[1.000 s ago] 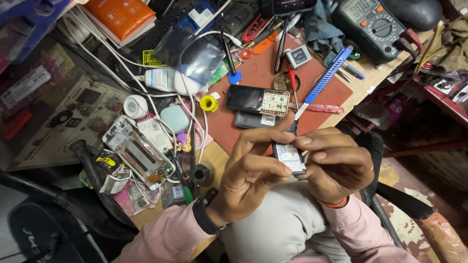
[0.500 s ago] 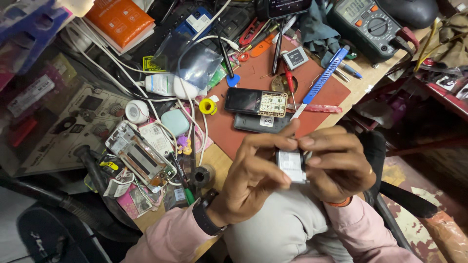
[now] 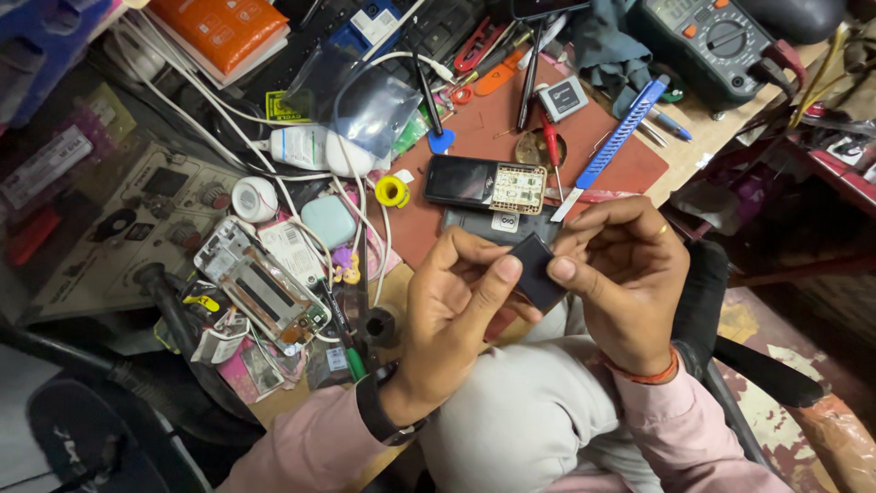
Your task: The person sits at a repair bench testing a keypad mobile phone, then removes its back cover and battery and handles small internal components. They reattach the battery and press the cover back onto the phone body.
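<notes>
1. Part (image 3: pixel 537 270): between left hand (image 3: pixel 456 319) and right hand (image 3: pixel 620 283), above the lap, just before the bench edge.
2. Phone (image 3: pixel 484 184): on mat (image 3: pixel 630 169), behind the hands.
3. Knife (image 3: pixel 611 144): on mat, right of phone.
4. Multimeter (image 3: pixel 716 41): behind the knife.
5. Tape roll (image 3: pixel 393 192): left of phone.
6. Opened handset (image 3: pixel 260 288): far left of the hands.

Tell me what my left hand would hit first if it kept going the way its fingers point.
Likely the small dark part the left hand already touches; past it, the right hand.
</notes>
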A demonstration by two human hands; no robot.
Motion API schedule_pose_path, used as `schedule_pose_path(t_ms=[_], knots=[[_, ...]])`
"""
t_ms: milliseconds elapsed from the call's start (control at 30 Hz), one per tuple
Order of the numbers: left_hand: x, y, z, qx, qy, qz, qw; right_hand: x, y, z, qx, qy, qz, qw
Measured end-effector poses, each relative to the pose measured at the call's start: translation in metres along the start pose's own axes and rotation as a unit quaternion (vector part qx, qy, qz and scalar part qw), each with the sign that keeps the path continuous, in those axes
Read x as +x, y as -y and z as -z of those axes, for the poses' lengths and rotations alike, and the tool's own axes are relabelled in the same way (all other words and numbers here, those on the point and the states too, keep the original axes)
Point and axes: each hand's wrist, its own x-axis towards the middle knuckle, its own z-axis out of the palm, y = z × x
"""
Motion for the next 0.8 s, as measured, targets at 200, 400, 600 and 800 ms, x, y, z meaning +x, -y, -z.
schedule_pose_path(t_ms=[200,400,600,800], knots=[[-0.001,-0.004,-0.003,-0.004,0.011,0.003,1.000,0.005,-0.004,0.002,0.073,0.027,-0.033,0.996],[-0.002,-0.004,-0.003,-0.008,0.009,0.016,1.000,0.008,-0.007,0.006,0.111,0.033,-0.073,0.991],[-0.002,-0.010,-0.007,0.061,-0.015,-0.007,0.998,0.003,-0.007,0.003,0.022,0.012,0.022,0.999],[0.000,-0.026,-0.006,0.312,0.006,-0.142,0.939,-0.007,0.001,0.000,-0.123,0.009,0.160,0.979]])
